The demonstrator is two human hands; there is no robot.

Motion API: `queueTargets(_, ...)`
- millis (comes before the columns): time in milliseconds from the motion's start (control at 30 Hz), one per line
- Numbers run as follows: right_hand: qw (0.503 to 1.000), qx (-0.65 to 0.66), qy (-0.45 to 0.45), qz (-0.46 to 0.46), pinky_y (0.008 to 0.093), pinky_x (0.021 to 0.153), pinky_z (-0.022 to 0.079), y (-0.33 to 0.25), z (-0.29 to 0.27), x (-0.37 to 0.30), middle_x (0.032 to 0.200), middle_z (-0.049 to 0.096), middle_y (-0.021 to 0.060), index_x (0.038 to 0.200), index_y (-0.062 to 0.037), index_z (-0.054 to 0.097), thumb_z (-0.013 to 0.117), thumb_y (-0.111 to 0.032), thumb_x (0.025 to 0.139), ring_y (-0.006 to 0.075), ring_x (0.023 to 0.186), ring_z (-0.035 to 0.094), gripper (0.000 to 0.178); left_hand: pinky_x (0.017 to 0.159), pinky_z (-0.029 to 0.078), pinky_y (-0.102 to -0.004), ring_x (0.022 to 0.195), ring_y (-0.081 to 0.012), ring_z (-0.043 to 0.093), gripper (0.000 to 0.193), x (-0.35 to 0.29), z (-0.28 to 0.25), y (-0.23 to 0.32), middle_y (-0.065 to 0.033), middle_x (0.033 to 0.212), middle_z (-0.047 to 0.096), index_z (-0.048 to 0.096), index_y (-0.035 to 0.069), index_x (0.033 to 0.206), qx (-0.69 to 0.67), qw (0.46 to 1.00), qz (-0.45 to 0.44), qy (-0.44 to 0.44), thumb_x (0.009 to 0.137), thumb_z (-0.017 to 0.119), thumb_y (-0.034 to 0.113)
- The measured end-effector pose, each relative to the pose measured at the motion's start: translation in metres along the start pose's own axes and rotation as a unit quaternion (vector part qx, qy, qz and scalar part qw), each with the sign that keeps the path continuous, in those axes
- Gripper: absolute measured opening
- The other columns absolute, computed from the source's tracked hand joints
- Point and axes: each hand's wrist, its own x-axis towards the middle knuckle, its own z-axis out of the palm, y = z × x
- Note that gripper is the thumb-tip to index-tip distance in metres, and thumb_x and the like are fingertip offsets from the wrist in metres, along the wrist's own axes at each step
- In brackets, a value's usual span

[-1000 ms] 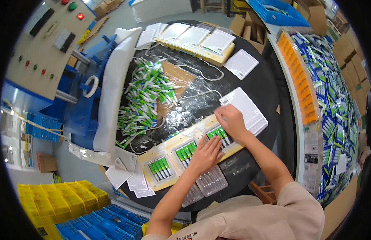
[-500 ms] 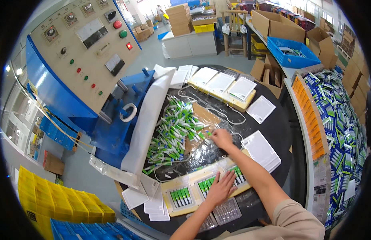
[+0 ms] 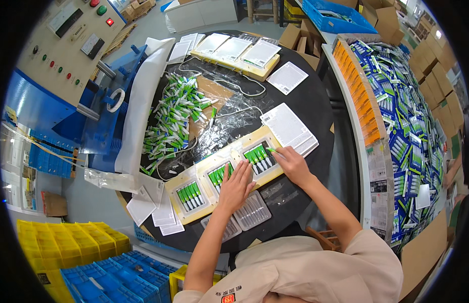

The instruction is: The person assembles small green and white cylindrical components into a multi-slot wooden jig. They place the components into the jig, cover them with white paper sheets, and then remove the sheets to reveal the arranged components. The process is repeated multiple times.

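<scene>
A yellow tray with three recesses lies on the round black table near me. Small green-and-white tubes stand in rows in its recesses. My left hand is open, its fingers stretched over the middle recess and hiding part of that row. At the right end of the right recess, my right hand pinches a small tube, whose green end shows at the fingertips. Beyond the tray is a heap of loose tubes, partly on brown cardboard. Clear blister shells lie by the tray's near edge.
White backing cards are stacked right of the tray. A second yellow tray bearing cards stands at the far side. To the left is a blue machine with a control panel. A bin of packed tubes stands right.
My right hand has come back from the loose heap to the right recess, with a tube at its fingertips. My left hand stays over the tray. The whole view has shifted.
</scene>
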Motion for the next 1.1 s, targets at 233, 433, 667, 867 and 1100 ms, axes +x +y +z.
queueTargets(233, 0.998, -0.037, -0.042, -0.032, 0.0346, 0.09, 0.054, -0.002, 0.021, -0.005, 0.117, 0.065, 0.0137, 0.11, 0.0077, 0.069, 0.062, -0.002, 0.08, 0.0274, 0.107, 0.061, 0.032, 0.124, 0.014, -0.0556, 0.148, -0.022, 0.036, 0.06, 0.005, 0.008, 0.003, -0.0076, 0.158, 0.042, 0.044, 0.006, 0.15, 0.037, 0.999, 0.003, -0.02, 0.101, 0.056, 0.039)
queueTargets(433, 0.997, -0.011, -0.069, -0.009, 0.042, 0.106, 0.045, -0.01, 0.021, -0.005, 0.129, 0.064, 0.014, 0.116, 0.0056, 0.068, 0.062, -0.009, 0.088, 0.0281, 0.117, 0.059, 0.031, 0.124, 0.013, -0.0576, 0.151, -0.0219, 0.032, 0.06, 0.007, 0.01, 0.001, -0.0052, 0.16, 0.04, 0.044, 0.008, 0.15, 0.07, 0.997, 0.014, -0.038, 0.102, 0.053, 0.042)
queueTargets(667, 0.997, -0.022, -0.047, 0.065, 0.0471, 0.113, 0.038, 0.002, 0.004, 0.004, 0.136, 0.061, 0.0128, 0.124, 0.0, 0.064, 0.063, -0.013, 0.093, 0.0309, 0.128, 0.053, 0.034, 0.124, 0.014, -0.0568, 0.151, -0.0225, 0.031, 0.062, 0.014, 0.009, 0.0, -0.0051, 0.161, 0.037, 0.042, 0.009, 0.152, 0.053, 0.998, 0.026, -0.035, 0.102, 0.052, 0.044)
queueTargets(867, 0.988, -0.103, -0.085, 0.079, 0.0534, 0.119, 0.028, 0.04, 0.011, 0.011, 0.151, 0.049, 0.015, 0.137, -0.0061, 0.058, 0.06, -0.026, 0.098, 0.0337, 0.142, 0.041, 0.044, 0.125, 0.012, -0.0566, 0.151, -0.0231, 0.03, 0.068, 0.036, 0.017, 0.005, -0.0065, 0.164, 0.032, 0.036, 0.007, 0.155, 0.044, 0.997, 0.044, -0.045, 0.103, 0.047, 0.049)
queueTargets(1100, 0.975, -0.072, -0.142, 0.156, 0.0558, 0.12, 0.024, 0.045, 0.014, 0.008, 0.153, 0.045, 0.0177, 0.143, -0.0061, 0.052, 0.057, -0.03, 0.1, 0.0354, 0.145, 0.038, 0.05, 0.125, 0.007, -0.057, 0.154, -0.0228, 0.024, 0.072, 0.032, 0.008, 0.0, -0.0067, 0.167, 0.026, 0.029, 0.009, 0.159, 0.033, 0.996, 0.032, -0.078, 0.103, 0.044, 0.051)
